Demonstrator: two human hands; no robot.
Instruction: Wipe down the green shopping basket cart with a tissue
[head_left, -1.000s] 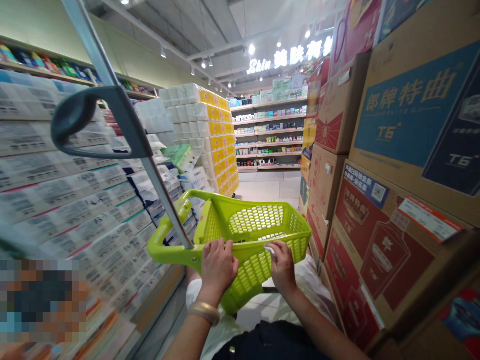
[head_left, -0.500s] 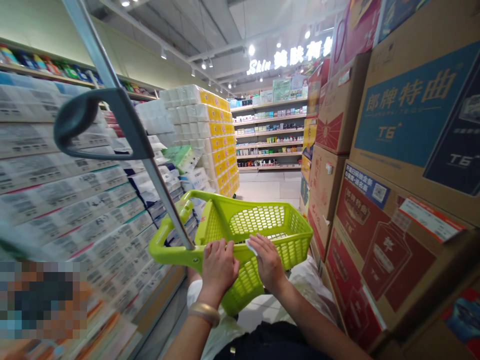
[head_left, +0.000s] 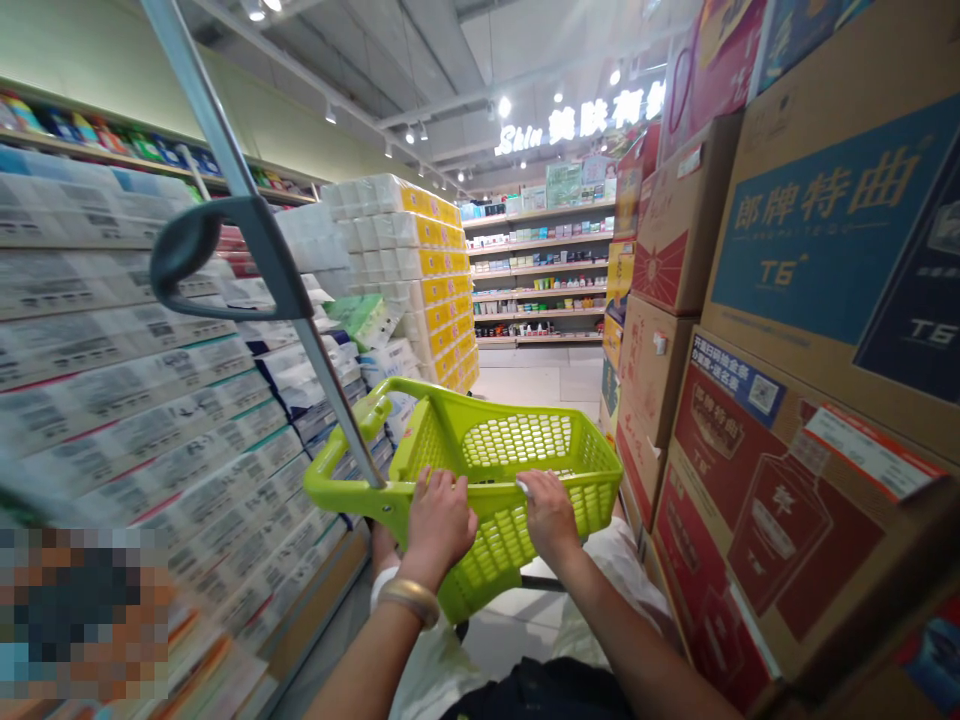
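A lime-green plastic shopping basket [head_left: 577, 455] is tilted up in front of me, its inside empty. My left hand [head_left: 437, 522], with a gold bangle at the wrist, is closed over the basket's near rim. My right hand [head_left: 550, 517] is closed on the same rim further right, pinching a small white cloth or tissue [head_left: 523, 486] against it. A grey metal pull rod with a dark loop handle [head_left: 196, 262] rises from the basket's left end toward the upper left.
Packs of tissue paper [head_left: 135, 400] fill the shelves on the left. Stacked brown liquor cartons [head_left: 787, 330] wall the right side. A pallet of white and yellow packs [head_left: 420, 270] stands ahead; the tiled aisle [head_left: 540, 380] leads to far shelves.
My right hand slid left along the rim with the white cloth, then back right a little. The basket and its handle shifted slightly to the right.
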